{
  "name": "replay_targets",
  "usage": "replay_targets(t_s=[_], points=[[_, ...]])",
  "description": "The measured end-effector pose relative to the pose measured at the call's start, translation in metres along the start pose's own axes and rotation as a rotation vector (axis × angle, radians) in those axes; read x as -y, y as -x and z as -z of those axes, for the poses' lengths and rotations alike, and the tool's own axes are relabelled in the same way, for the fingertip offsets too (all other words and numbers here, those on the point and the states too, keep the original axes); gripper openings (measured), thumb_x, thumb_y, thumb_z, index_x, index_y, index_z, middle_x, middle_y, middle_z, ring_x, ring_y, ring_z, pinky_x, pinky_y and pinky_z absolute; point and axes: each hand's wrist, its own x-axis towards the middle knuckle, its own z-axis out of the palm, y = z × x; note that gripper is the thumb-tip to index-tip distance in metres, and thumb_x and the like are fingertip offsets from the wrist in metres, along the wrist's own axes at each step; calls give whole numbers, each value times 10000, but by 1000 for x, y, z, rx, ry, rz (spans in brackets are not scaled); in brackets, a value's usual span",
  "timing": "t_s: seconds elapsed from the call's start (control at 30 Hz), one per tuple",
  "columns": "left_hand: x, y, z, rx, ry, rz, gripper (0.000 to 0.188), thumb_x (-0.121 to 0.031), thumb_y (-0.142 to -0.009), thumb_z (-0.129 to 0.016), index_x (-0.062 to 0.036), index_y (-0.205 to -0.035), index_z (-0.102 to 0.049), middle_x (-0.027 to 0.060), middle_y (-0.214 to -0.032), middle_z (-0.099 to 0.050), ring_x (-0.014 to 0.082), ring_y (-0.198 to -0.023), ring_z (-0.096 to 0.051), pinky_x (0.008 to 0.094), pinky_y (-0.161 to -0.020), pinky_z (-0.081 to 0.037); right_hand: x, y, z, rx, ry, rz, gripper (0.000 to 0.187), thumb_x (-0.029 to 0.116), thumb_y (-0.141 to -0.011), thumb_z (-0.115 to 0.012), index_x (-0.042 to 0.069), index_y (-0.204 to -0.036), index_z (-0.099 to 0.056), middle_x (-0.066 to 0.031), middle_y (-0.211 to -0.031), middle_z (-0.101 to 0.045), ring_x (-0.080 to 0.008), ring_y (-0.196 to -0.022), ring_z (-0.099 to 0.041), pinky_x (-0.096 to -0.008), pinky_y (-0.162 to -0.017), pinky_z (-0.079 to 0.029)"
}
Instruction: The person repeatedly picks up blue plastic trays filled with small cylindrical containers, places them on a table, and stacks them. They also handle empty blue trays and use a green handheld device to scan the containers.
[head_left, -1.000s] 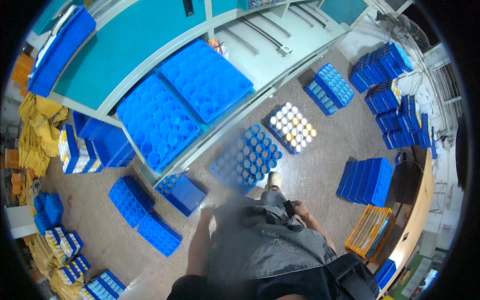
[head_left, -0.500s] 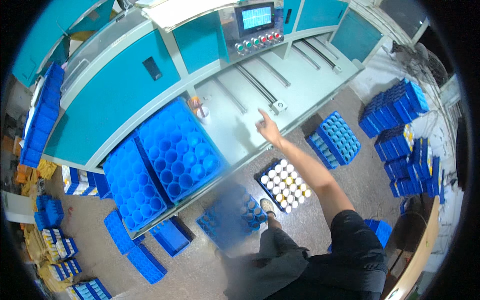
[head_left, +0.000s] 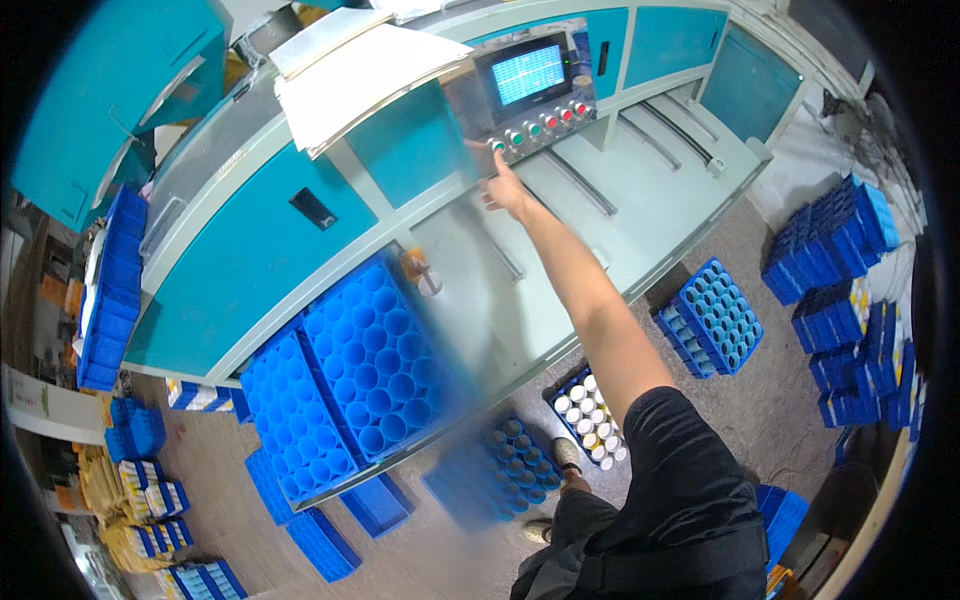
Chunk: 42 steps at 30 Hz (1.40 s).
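My right hand reaches over the machine's pale metal table to the control panel. Its index finger is stretched out, the tip at the leftmost green push button; whether it presses it cannot be told. The other fingers are loosely bent, with nothing held. Green and red buttons line up under a lit screen. My left hand is out of the picture.
Two large blue trays of round cups stand on the table's left part, beside a small white cup. On the floor are a crate of white-capped tubes, stacked blue crates and my feet. Metal rails cross the table.
My right hand has moved up and left, from above the table rails to the leftmost green button. The view has shifted, so the machine and crates sit differently in the picture.
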Motion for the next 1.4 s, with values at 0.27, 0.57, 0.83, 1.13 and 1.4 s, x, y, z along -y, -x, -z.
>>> replay_targets(t_s=[0.27,0.57,0.83,1.13,1.4], points=[[-13,-12,-5,93,-101,-88,336,-319,-937,-614,-44,-1127,-642,96,-1005,-677,240,-885,-640,374,-761,-531,-51,65,8,-194,557,383,785,152,-827,-601,173,-1544,-281,-247,-994,-674,-409,-918,-650,-484,-817,-501],[13,-14,8,394,-467,-298,346,-305,-941,-612,-37,-1159,-626,104,-1040,-674,244,-923,-640,374,-786,-530,-472,683,103,-222,871,-594,449,292,-822,-622,36,-1189,-662,-223,-1119,-683,-373,-1045,-654,-447,-908,-520],[90,22,-82,660,-947,-276,357,-293,-944,-610,-31,-1187,-612,111,-1071,-672,249,-957,-640,375,-809,-529,-463,1338,95,-931,489,-1486,281,184,-863,-581,49,-1059,-730,-175,-1119,-698,-348,-1035,-666,-443,-843,-547],[269,127,-218,825,-1464,-321,373,-279,-948,-608,-24,-1220,-596,120,-1106,-670,253,-995,-640,375,-835,-528,-568,1425,-131,-1244,-40,-1210,348,296,-868,-567,24,-1024,-717,-232,-1037,-689,-336,-941,-675,-465,-827,-514],[532,247,-268,999,-1599,-417,388,-266,-951,-606,-18,-1248,-582,127,-1137,-668,257,-1029,-640,376,-857,-527,-638,1509,-277,-1138,-392,-1147,501,430,-961,-505,46,-1243,-658,-227,-1234,-641,-295,-1185,-581,-400,-1038,-410]])
